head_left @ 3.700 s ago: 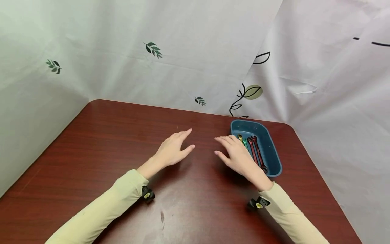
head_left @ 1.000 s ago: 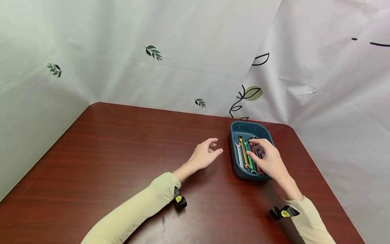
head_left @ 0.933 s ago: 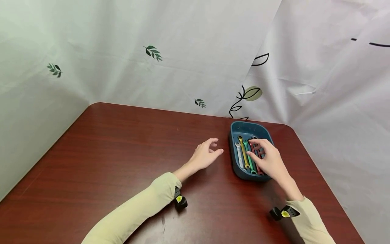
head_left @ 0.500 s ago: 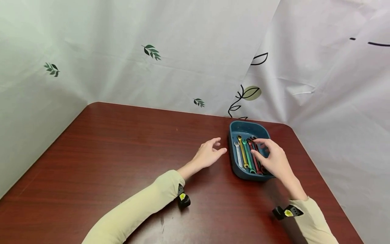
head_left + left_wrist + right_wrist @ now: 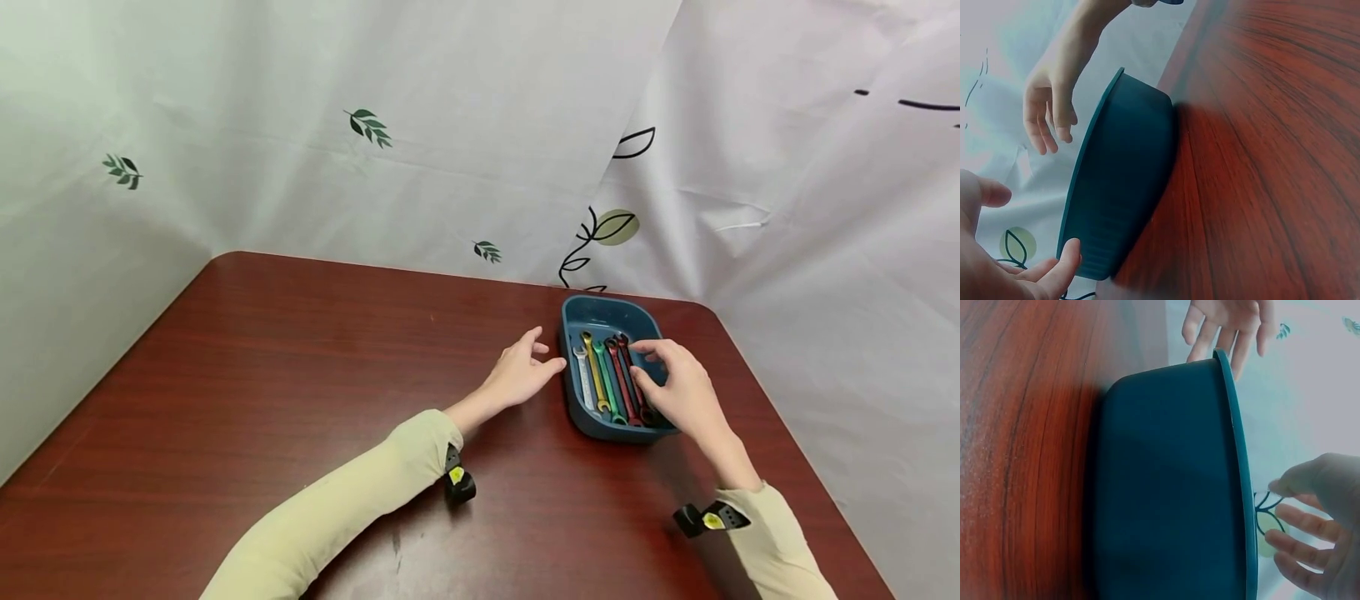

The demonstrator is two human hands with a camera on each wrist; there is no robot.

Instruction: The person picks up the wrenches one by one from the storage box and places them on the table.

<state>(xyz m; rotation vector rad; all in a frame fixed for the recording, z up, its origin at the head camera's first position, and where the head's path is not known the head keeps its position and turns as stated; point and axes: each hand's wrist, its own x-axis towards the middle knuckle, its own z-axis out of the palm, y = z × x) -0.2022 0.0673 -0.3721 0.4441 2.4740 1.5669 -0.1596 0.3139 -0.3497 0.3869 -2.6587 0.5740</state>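
Where the wrenches [image 5: 608, 377] lie: inside the tray [image 5: 607, 312], side by side, running near to far.
Order, left to right: silver wrench [image 5: 584, 381]; yellow wrench [image 5: 595, 372]; green wrench [image 5: 610, 390]; red wrench [image 5: 622, 380]; dark red wrench [image 5: 627, 357], partly hidden by the right hand [image 5: 682, 387].
Tray: blue, round-cornered, upright, at the far right of the table [image 5: 315, 350].
Grip, right: thumb and fingers apart, slightly bent, over the tray's right side; fingertips above the rim.
Grip, left: left hand [image 5: 519, 371] just left of the tray, thumb and bent fingers apart; whether they touch the tray wall, cannot tell.
Sleeves [image 5: 337, 500]: pale green, two.
Wrist cameras [image 5: 461, 486]: black with yellow marks, one per wrist.
Table finish: red-brown, wood-grained, scuffed on the near side.
Cloth [image 5: 262, 125]: white, creased, printed with leaves, beyond the table's far edge and along left and right.
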